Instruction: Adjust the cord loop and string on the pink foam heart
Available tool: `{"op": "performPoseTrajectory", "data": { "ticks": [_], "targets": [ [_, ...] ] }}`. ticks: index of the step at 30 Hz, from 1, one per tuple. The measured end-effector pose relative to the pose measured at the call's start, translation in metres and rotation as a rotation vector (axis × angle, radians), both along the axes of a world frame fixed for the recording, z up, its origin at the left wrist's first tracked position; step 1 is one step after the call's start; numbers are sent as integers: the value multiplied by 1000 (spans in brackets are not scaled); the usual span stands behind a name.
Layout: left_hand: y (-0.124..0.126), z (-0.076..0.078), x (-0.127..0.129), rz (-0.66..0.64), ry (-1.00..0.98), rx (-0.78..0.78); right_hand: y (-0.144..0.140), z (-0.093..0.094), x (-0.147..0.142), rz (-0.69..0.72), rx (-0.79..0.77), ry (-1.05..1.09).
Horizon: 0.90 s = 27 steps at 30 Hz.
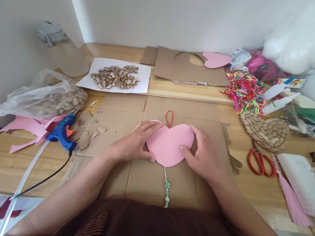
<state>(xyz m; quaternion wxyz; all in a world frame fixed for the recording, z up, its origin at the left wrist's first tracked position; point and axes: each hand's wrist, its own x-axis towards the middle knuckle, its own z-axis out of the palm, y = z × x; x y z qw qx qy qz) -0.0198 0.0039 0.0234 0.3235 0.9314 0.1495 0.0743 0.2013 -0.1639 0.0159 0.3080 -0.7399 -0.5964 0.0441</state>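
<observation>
A pink paper heart (168,144) lies over the cardboard sheet (146,186) in front of me. From its notch sticks a red cord loop (169,117), and a pale green beaded cord (167,185) hangs from its lower tip toward my body. My left hand (138,139) grips the heart's left edge, fingers on top and thumb near the lower edge. Around the right edge curls my right hand (200,151), its thumb pressed on the pink face and its fingers at the rim. The heart's underside is hidden.
At left are a blue glue gun (63,132), pink paper scraps (30,129) and a bag of peanuts (58,97). Peanut shells (116,77) lie on white paper behind. Red-handled scissors (261,163), a shell-covered piece (265,132), a pink tassel (293,201) and colourful cords (246,90) are at right.
</observation>
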Motion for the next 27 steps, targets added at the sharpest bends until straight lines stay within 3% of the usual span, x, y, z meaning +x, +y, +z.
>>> {"op": "performPoseTrajectory", "data": {
  "ticks": [9, 15, 21, 27],
  "targets": [
    [4, 10, -3, -49, 46, -24, 2, -4, 0, -9, -40, -50],
    [-16, 25, -20, 255, -35, -13, 3, -5, 0, -3, -47, -63],
    [-57, 6, -34, 400, -67, 0, 3, -7, 0, 2, -14, -56],
    [-71, -1, -30, 457, -67, 110, 4, -9, 0, 3, -12, -95]
  ]
}}
